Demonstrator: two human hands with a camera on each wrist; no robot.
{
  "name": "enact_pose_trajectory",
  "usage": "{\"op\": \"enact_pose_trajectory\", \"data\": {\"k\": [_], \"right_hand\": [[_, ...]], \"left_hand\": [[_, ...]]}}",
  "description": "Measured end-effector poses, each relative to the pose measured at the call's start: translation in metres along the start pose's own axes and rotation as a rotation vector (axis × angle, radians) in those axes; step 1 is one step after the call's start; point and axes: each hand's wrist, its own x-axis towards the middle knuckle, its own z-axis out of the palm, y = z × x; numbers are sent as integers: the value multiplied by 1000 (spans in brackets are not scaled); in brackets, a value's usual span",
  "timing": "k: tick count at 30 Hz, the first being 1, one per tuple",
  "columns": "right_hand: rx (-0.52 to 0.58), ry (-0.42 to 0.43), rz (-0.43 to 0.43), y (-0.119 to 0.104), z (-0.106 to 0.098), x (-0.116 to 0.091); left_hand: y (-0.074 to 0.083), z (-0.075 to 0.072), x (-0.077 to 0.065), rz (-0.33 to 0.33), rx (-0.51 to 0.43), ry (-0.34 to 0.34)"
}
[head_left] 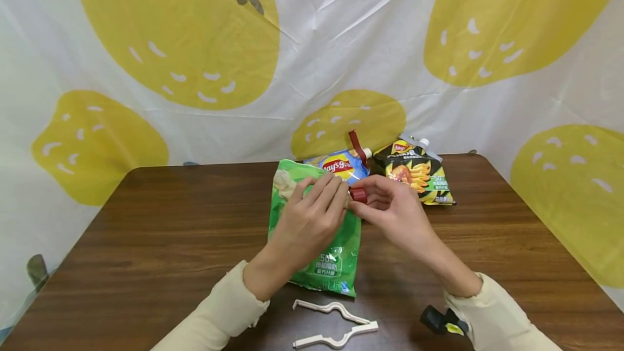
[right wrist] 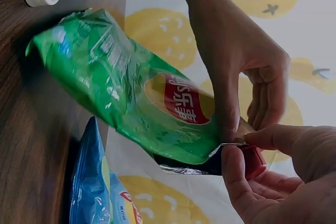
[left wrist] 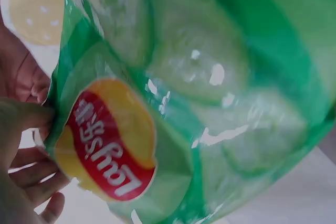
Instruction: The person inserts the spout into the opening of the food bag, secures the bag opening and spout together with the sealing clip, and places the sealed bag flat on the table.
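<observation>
Over the table a green Lay's chip bag (head_left: 343,242) is between both hands, its top edge bunched and its lower end toward the person. The left hand (head_left: 314,213) lies over the bag's upper part and pinches its top edge (right wrist: 236,141) with thumb and fingers. From the right, the right hand (head_left: 390,205) pinches that same edge, thumb and index fingertip close to the left fingertips. A small red piece (head_left: 358,195) shows right at the right fingertips, partly hidden by them. In the left wrist view the bag's front (left wrist: 210,77) fills most of the picture.
An opened white bag clip (head_left: 336,323) with two hinged arms lies near the front edge. Behind the hands stand a blue Lay's bag (head_left: 338,166) with a dark red clip (head_left: 357,145) and a black chip bag (head_left: 414,169) with a grey clip. A patterned cloth hangs behind the table.
</observation>
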Motion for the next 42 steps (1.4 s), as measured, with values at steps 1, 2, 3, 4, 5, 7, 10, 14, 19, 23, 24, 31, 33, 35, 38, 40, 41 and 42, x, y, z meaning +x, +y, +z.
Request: {"op": "enact_pose_trajectory", "data": {"k": [1, 2, 3, 4, 5, 7, 10, 14, 19, 23, 24, 31, 33, 35, 38, 40, 41, 42], "right_hand": [[4, -4, -6, 1, 0, 0], [9, -10, -13, 2, 0, 0], [10, -15, -21, 3, -1, 1], [10, -19, -31, 4, -1, 1], [10, -23, -39, 5, -1, 1], [6, -27, -53, 6, 0, 1], [-1, -34, -62, 7, 0, 1], [-15, -56, -47, 7, 0, 2], [-2, -78, -4, 4, 4, 3], [-33, -83, -16, 3, 4, 2], [-46, -87, -20, 2, 4, 2], [-227, -132, -20, -10, -13, -9], [-313, -125, -83, -14, -18, -14], [-347, -116, -158, -15, -19, -21], [-376, -115, -276, -12, -15, -37], [-410, -174, -345, -9, -12, -50], [-430, -229, -369, -7, -11, -57], [-454, -296, -385, -4, -9, -64]], "left_hand": [[1, 2, -1, -2, 1, 2], [1, 4, -2, -6, -1, -1], [1, 5, -3, -13, -8, -6], [1, 7, -4, -20, -14, -12], [1, 9, -5, -26, -20, -20], [0, 13, -7, -35, -20, -38], [1, 19, -10, -26, -17, -50], [2, 25, -13, -6, -5, -53], [2, 30, -16, -5, 9, -62], [2, 31, -16, 15, 8, -48], [2, 31, -16, 21, 0, -41], [-4, 32, -11, -20, -204, 1], [-8, 31, -11, -49, -271, 4], [-12, 29, -13, -66, -321, -2], [-17, 27, -16, -58, -378, -17], [-21, 25, -18, -45, -401, -33], [-22, 25, -19, -41, -415, -37], [-24, 24, -20, -39, -423, -39]]}}
